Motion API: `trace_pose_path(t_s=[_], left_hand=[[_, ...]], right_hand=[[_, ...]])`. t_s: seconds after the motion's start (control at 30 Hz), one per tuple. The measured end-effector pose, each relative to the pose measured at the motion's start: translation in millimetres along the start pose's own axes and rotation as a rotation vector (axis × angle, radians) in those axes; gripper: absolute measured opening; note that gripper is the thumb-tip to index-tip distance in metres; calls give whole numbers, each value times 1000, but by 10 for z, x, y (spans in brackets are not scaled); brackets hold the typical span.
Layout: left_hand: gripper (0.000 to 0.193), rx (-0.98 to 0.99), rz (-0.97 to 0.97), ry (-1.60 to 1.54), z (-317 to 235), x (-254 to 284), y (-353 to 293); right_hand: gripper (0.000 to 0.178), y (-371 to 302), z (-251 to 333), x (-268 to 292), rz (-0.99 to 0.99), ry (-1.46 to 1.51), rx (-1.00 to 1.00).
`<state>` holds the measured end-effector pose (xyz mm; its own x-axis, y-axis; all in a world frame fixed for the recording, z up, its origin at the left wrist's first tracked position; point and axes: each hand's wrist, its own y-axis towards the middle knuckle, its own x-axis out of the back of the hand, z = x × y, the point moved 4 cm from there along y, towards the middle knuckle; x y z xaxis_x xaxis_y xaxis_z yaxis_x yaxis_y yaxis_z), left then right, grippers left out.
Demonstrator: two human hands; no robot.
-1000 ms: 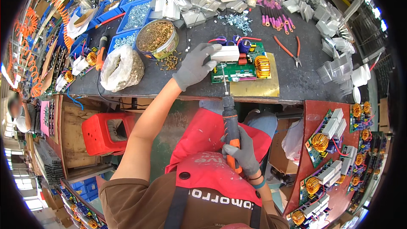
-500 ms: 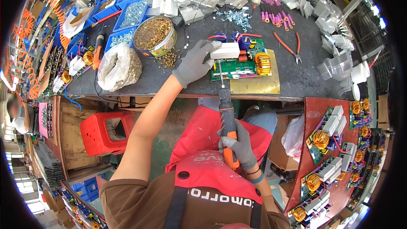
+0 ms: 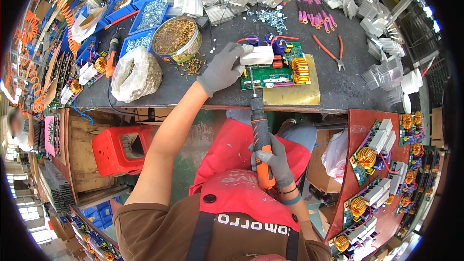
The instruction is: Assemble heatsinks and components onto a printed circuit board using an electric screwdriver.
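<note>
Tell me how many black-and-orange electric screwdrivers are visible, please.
2: one black-and-orange screwdriver in the grey-gloved right grip; another screwdriver just left of the whitish plastic bag. More may be hidden.

The head view looks from the wearer's head, the left one of a side-by-side fisheye pair, steeply down onto the board (image 3: pixel 266 74). The lens sits above the board on its apron (image 3: pixel 222 162) side, near enough to tell the board's parts apart, yet wide enough to catch the stool (image 3: pixel 107 152) well to its left. Lines far from the board bend toward the round, dark rim.
</note>
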<state>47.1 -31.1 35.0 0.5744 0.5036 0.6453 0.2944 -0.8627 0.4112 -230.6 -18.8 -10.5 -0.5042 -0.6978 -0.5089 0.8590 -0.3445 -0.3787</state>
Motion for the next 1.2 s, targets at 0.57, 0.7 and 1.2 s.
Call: trace_pose_path(t_s=[0.57,0.7,1.2], left_hand=[[58,-66,60,86,69,-43,24],[58,-87,53,147,77,-58,16],[60,-122,78,186,151,-71,14]], right_hand=[[51,-49,110,-80,18,58,-13],[49,-36,106,-118,-48,-145,21],[48,-40,135,-161,-88,-133,-12]])
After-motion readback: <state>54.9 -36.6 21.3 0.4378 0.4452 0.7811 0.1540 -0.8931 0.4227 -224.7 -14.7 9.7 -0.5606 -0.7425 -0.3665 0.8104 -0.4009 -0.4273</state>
